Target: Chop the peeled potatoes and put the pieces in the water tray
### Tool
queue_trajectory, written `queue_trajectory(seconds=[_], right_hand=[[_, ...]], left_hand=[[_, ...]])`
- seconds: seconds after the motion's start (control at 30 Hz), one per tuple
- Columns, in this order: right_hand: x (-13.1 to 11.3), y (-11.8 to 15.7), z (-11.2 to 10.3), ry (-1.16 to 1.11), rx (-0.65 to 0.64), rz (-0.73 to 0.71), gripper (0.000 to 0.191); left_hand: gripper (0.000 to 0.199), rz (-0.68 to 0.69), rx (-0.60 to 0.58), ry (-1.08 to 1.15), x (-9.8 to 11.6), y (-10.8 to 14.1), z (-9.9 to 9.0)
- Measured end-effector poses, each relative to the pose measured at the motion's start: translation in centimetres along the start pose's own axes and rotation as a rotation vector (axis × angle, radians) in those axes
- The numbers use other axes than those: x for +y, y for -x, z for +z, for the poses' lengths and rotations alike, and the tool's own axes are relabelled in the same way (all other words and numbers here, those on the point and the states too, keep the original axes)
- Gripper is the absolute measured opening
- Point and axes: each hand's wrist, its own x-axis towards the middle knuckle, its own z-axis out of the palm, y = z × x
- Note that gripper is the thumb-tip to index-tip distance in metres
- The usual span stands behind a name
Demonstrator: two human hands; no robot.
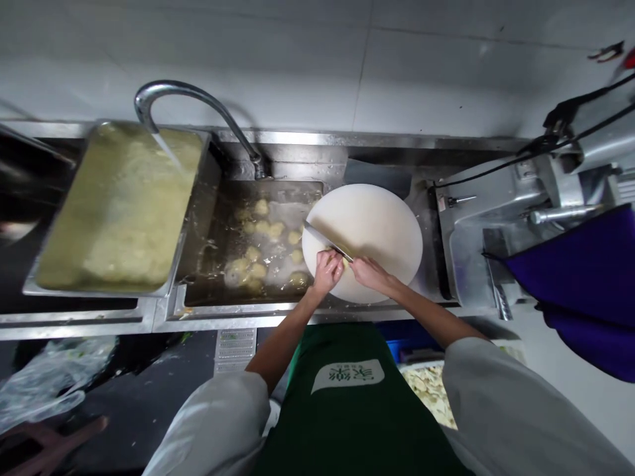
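Note:
My right hand (370, 274) is wrapped round the handle of a knife (322, 238), whose blade points up and left over a round white cutting board (377, 218). My left hand (328, 270) is at the board's lower left edge, fingers bent close to the blade; what it holds, if anything, is hidden. A small pale yellow piece (346, 263) shows between my hands, beneath the knife. Left of the board, several peeled yellowish potatoes (275, 230) lie in the wet sink (198, 271).
Water runs from a curved faucet (198, 91) into a large metal tray (171, 281) of cloudy yellow water. A slicing machine (471, 231) and purple cloth (580, 284) are at right. Below right sits a container of pale slices (430, 390); plastic bags (54, 377) lie lower left.

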Motion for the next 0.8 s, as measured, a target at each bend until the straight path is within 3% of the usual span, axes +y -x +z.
queue_trajectory(seconds=[0.17, 0.33, 0.5, 0.63, 0.7, 0.8], right_hand=[[1.1, 0.7, -1.6, -0.083, 0.026, 0.050, 0.038], [3.8, 3.8, -2.5, 0.018, 0.223, 0.310, 0.036], [6.1, 4.7, -0.1, 0.033, 0.308, 0.514, 0.036], [6.5, 4.0, 2.5, -0.039, 0.271, 0.546, 0.047], [6.3, 3.7, 3.6, -0.058, 0.260, 0.528, 0.049], [6.0, 3.2, 4.7, -0.066, 0.238, 0.486, 0.049]], left_hand=[[0.027, 0.031, -0.037, 0.000, 0.1, 1.0, -0.7], [0.024, 0.028, -0.074, 0.090, 0.1, -0.3, -0.3], [0.030, 0.033, -0.283, 0.144, 0.2, -3.5, 0.5], [0.033, 0.096, -0.258, 0.177, 2.6, -7.4, 1.2], [0.031, 0.177, -0.395, 0.170, 3.9, -9.7, 2.4], [0.043, 0.217, -0.737, 0.064, 4.9, -12.2, 4.5]])
